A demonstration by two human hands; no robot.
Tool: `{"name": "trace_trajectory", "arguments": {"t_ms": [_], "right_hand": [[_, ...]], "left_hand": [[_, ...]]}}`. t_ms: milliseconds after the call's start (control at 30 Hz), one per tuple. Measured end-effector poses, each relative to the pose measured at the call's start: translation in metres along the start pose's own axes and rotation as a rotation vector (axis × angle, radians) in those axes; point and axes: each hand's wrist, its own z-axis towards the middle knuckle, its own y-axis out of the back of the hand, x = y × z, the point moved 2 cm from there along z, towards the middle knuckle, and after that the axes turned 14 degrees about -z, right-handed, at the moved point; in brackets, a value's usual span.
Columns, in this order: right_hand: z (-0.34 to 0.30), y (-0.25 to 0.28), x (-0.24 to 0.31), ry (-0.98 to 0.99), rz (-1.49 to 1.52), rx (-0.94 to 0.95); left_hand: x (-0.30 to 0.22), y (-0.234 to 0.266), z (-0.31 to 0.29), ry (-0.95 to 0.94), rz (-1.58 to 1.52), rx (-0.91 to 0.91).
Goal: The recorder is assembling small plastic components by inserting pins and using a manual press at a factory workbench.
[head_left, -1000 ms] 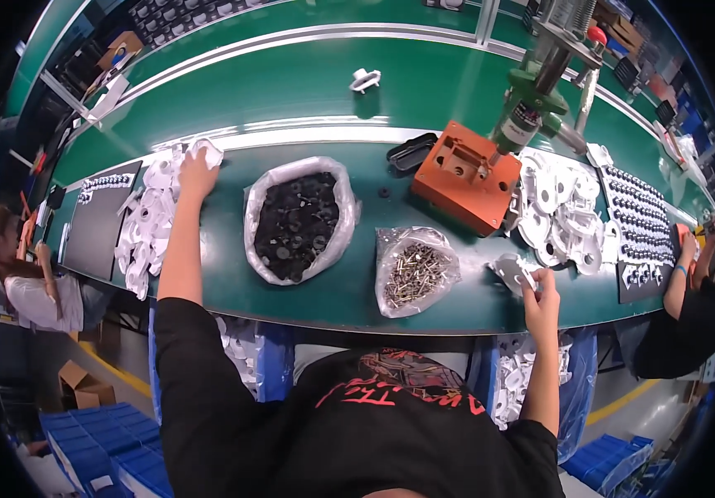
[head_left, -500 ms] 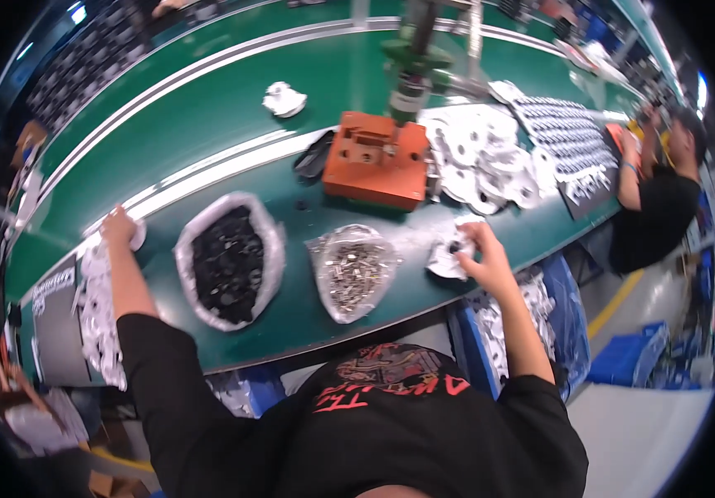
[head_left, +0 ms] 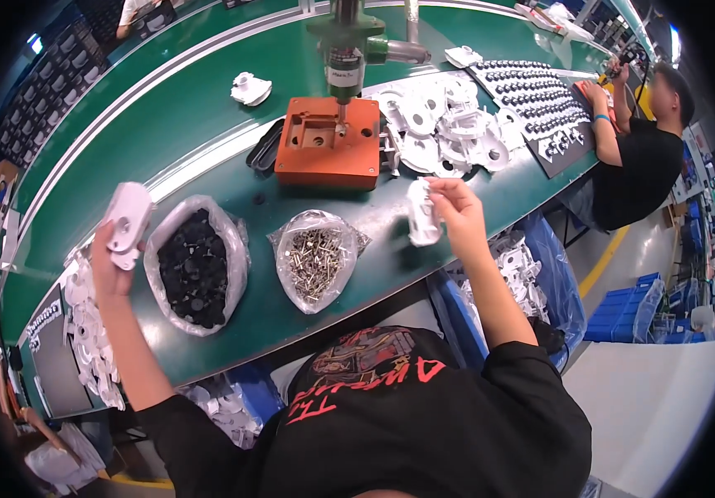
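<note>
My left hand point(head_left: 110, 267) grips a white oval plastic housing point(head_left: 132, 209) with a round hole, held up at the left above the green table. In my right hand point(head_left: 459, 217), fingertips pinch another white moulded plastic part point(head_left: 422, 217), turned on its edge over the near side of the table. Between the hands lie an open bag of black plastic pieces point(head_left: 196, 278) and a bag of small silver metal pins point(head_left: 314, 266). Behind them sits an orange fixture block point(head_left: 324, 170), with the green and metal spindle of a machine point(head_left: 344, 70) down over it.
White parts are heaped point(head_left: 449, 124) right of the fixture, beside a tray of rowed parts point(head_left: 532, 95). More white parts point(head_left: 92, 340) lie at the left edge. A blue bin point(head_left: 561, 274) stands below the table. A co-worker point(head_left: 648, 158) works at the right.
My left hand has come up from the left side of the table, the white housing now plainly in its grip. My right hand has lifted its part and tipped it on edge. The view has shifted.
</note>
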Motion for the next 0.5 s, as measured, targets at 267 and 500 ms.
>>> {"name": "trace_trajectory", "arguments": {"t_ms": [267,500], "right_hand": [[-0.008,-0.057,0.104,0.261,0.168,0.142],[-0.017,-0.101,0.14,0.519,-0.001,0.156]], "left_hand": [[0.086,-0.171,-0.073,0.417,-0.313,0.398],[0.126,-0.217,-0.099,0.199,-0.039,0.624]]}}
